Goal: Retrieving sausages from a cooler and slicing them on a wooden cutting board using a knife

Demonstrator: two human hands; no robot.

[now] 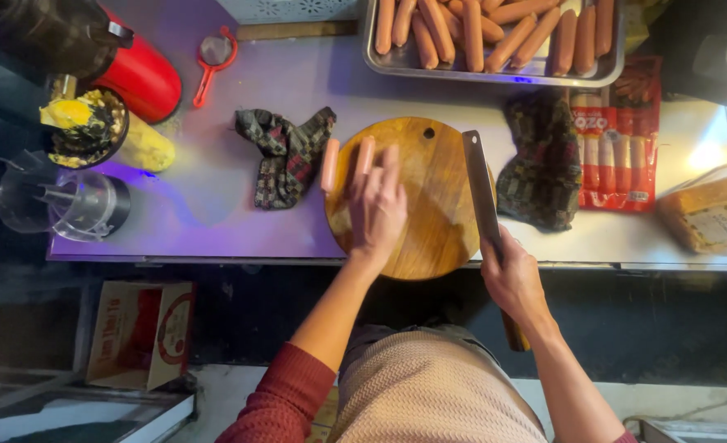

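My left hand (377,205) lies flat on sausages (365,156) at the left side of a round wooden cutting board (437,205); one more sausage (329,164) lies at the board's left rim. A cleaver (480,184) is gripped by its handle in my right hand (511,275), its long blade resting along the board's right side, pointing away from me. The board sits near the front edge of a metal counter (216,197).
A steel tray (495,74) of several sausages stands at the back. Checked cloths (285,152) (544,160) lie on both sides of the board. A sausage packet (618,139), wrapped bread (712,213), red flask (138,74), strainer (213,53) and bowl (84,123) also sit there.
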